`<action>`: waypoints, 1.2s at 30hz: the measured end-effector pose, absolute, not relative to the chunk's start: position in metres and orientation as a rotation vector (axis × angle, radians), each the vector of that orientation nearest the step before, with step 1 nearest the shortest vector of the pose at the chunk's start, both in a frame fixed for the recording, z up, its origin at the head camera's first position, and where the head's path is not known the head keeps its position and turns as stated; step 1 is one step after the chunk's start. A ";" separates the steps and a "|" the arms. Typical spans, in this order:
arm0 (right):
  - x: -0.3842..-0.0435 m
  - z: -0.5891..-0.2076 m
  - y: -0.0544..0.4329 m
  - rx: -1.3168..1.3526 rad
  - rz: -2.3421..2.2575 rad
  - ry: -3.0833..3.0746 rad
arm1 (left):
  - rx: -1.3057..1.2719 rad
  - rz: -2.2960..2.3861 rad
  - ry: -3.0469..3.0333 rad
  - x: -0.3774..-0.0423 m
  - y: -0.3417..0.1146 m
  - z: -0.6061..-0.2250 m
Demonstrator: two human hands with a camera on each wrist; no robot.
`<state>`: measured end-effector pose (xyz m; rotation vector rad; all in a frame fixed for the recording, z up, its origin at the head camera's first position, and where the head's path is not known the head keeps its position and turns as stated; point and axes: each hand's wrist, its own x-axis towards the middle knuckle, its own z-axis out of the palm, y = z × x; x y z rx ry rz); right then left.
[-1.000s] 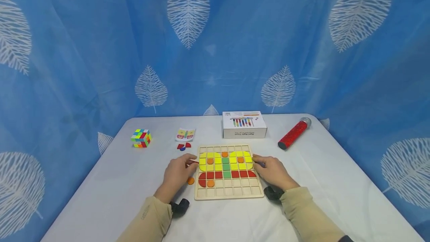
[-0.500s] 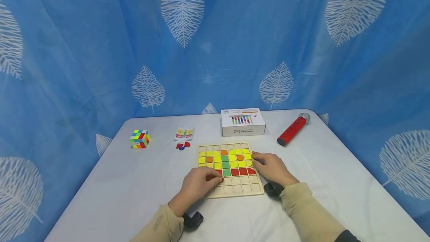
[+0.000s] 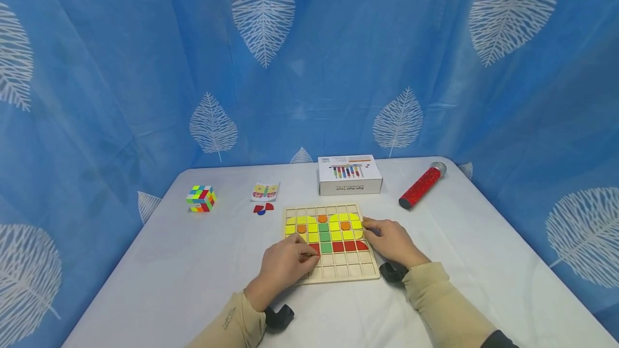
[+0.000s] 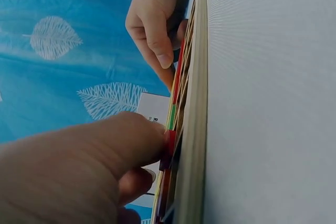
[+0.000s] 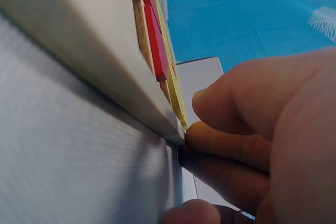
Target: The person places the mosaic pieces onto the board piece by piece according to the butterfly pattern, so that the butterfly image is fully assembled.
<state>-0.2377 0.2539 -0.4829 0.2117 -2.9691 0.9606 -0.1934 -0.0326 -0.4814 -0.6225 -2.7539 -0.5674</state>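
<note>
In the head view a wooden grid board (image 3: 342, 271) lies on the table with yellow tiles (image 3: 356, 225), green tiles (image 3: 324, 236), a row of red tiles (image 3: 350, 246) and several orange discs (image 3: 322, 219) set in it. My left hand (image 3: 280, 265) is over the board's lower left part and pinches a small red tile (image 4: 168, 150) between thumb and fingers, beside the green column. It hides the cells under it. My right hand (image 3: 394, 241) touches the board's right edge with its fingertips, the thumb apart from the board in the right wrist view.
Beyond the board's left corner lie loose red pieces (image 3: 269, 206), a blue piece (image 3: 261, 212) and a butterfly pattern card (image 3: 264, 192). A puzzle cube (image 3: 201, 198) stands far left, a white box (image 3: 350, 176) at the back, a red microphone-like tube (image 3: 422, 187) at the right.
My left hand has moved right from the board's left edge, carrying the red tile over the board, and has since shifted only slightly. My right hand stays at the right edge.
</note>
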 end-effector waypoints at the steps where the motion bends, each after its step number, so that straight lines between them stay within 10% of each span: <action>1: -0.238 -0.483 0.254 0.212 0.960 -2.969 | -0.628 -0.568 -2.761 -0.193 -0.033 -0.481; 25: -0.237 -0.484 0.254 0.208 0.969 -2.984 | -0.467 -0.815 -2.892 -0.196 -0.034 -0.479; 36: -0.238 -0.482 0.254 0.266 0.929 -2.939 | -0.040 -0.876 -2.991 -0.214 -0.104 -0.444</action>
